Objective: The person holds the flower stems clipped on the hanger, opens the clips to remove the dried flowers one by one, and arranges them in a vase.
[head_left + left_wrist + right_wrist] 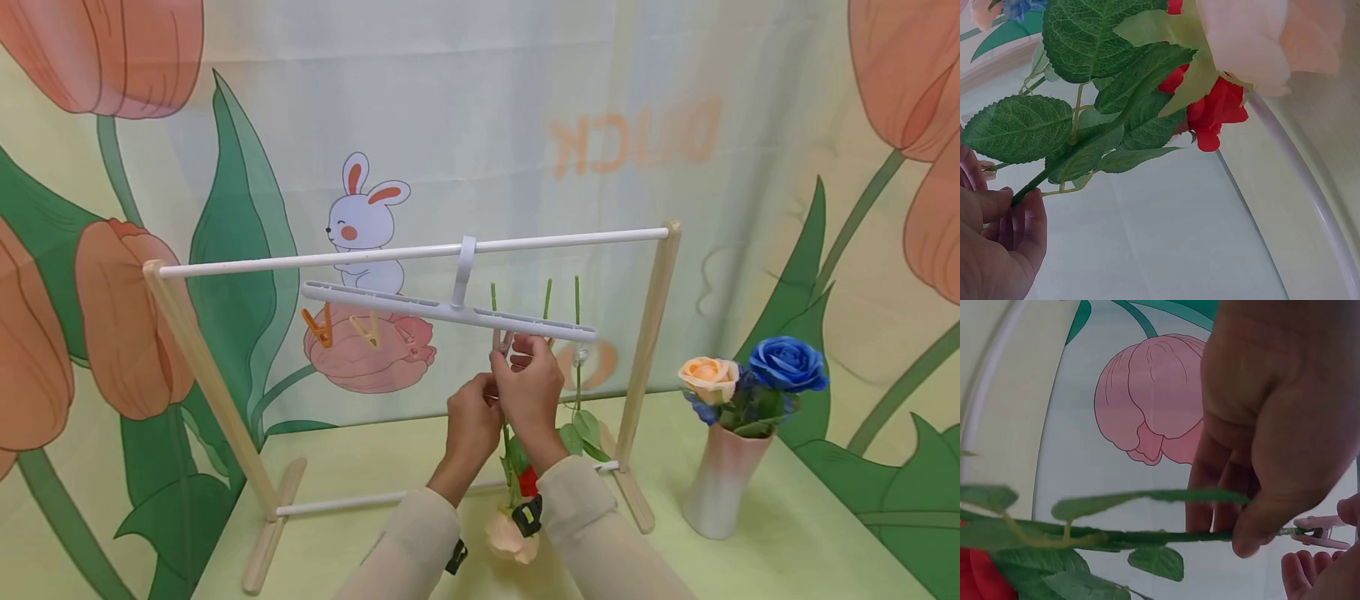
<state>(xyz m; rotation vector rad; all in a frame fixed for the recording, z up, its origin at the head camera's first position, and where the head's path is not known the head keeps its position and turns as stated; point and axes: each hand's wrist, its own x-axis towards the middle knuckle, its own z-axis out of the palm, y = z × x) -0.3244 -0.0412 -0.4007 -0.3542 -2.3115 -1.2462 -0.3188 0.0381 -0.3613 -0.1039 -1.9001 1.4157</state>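
Note:
My left hand [474,421] pinches the green stem [1054,167] of an upside-down artificial peach rose [1250,37] between thumb and fingers. Just above it, my right hand [531,379] has thumb and fingers at the handles of a pale clothespin [1319,531], seen at the stem in the right wrist view. That clothespin is under the grey hanger [450,312], which hooks over the white rod and tilts down to the right. Behind the peach rose hangs a red flower [1216,115], partly hidden by leaves. A clear clip [581,354] holds another stem at the hanger's right end.
Orange [321,327], yellow [367,331] and pink [408,336] clips hang from the hanger's left half. Wooden posts [651,375] carry the white rod [315,259]. A pink-white vase [723,487] with a blue rose [787,364] and a peach rose stands right.

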